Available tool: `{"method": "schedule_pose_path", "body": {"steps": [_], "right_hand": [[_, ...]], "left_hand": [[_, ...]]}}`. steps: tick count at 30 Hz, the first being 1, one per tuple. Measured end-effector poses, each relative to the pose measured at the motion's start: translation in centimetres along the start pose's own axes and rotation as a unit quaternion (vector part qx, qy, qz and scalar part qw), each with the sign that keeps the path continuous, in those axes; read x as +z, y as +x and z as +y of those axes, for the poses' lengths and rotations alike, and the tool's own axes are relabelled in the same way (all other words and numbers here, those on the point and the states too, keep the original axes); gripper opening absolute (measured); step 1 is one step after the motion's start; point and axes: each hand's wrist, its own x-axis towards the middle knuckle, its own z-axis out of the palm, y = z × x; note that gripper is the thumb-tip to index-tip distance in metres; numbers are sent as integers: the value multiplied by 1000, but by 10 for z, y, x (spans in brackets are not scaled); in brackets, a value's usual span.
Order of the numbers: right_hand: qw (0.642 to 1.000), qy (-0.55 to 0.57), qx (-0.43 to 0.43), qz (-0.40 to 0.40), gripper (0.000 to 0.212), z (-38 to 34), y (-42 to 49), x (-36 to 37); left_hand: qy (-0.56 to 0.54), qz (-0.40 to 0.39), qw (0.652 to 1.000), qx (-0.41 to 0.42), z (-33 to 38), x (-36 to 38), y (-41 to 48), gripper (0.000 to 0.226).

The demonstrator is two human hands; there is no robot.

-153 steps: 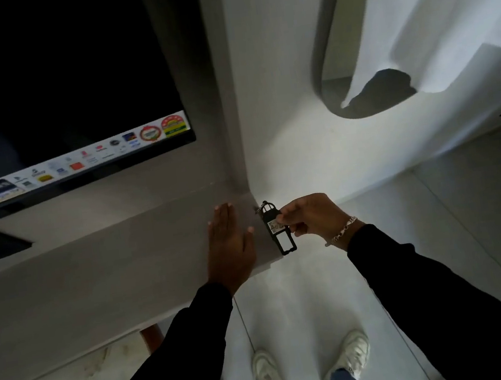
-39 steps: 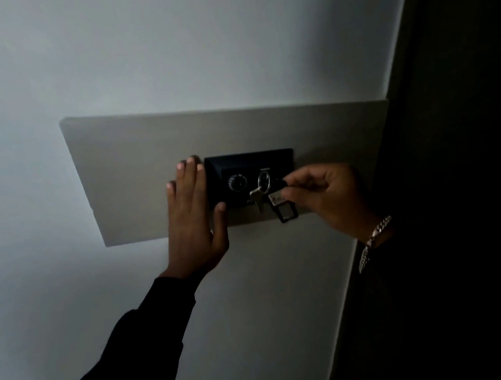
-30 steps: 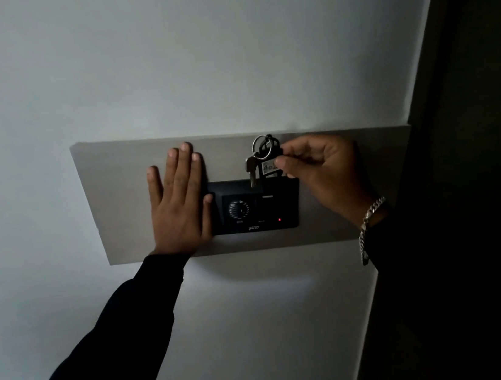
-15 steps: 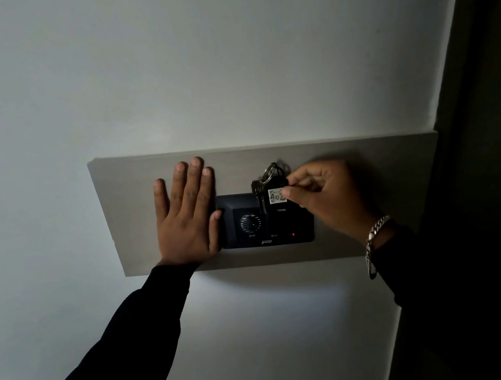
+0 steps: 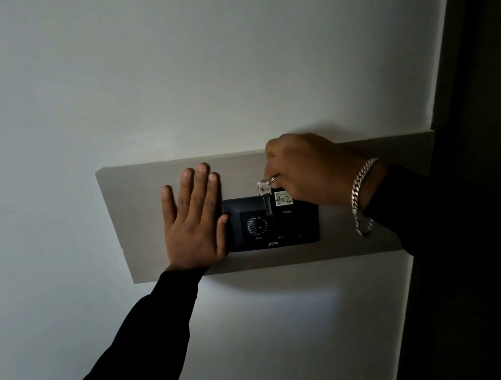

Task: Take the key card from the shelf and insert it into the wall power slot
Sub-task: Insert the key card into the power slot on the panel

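A black wall power slot unit [image 5: 298, 225] with a round dial and a small red light is mounted on a pale board [image 5: 137, 211]. The black key card [image 5: 283, 199], with a white label reading 402, stands upright at the unit's top right, its lower part hidden where it meets the unit. A silver key [image 5: 265, 199] hangs from its ring in front of the unit. My right hand [image 5: 307, 169] is closed on the card's top from above. My left hand [image 5: 194, 219] lies flat on the board, fingers spread, thumb touching the unit's left edge.
The board is fixed to a plain white wall [image 5: 195, 69]. A dark opening or door edge [image 5: 489, 126] runs down the right side. A silver bracelet [image 5: 360, 197] sits on my right wrist.
My right hand carried the key card from the shelf up to the wall unit, then lowered it onto the unit's top right. My left hand stayed flat on the board.
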Motion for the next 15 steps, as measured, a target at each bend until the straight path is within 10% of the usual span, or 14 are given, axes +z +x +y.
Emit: {"method": "schedule_pose_path", "body": {"steps": [7, 15], "right_hand": [[940, 182, 63, 280, 12, 0, -33, 32], [915, 159, 45, 369, 10, 3, -34, 70]], "left_hand": [[-5, -2, 1000, -1, -1, 1, -1, 65], [1, 3, 1000, 3, 0, 4, -2, 64]]}}
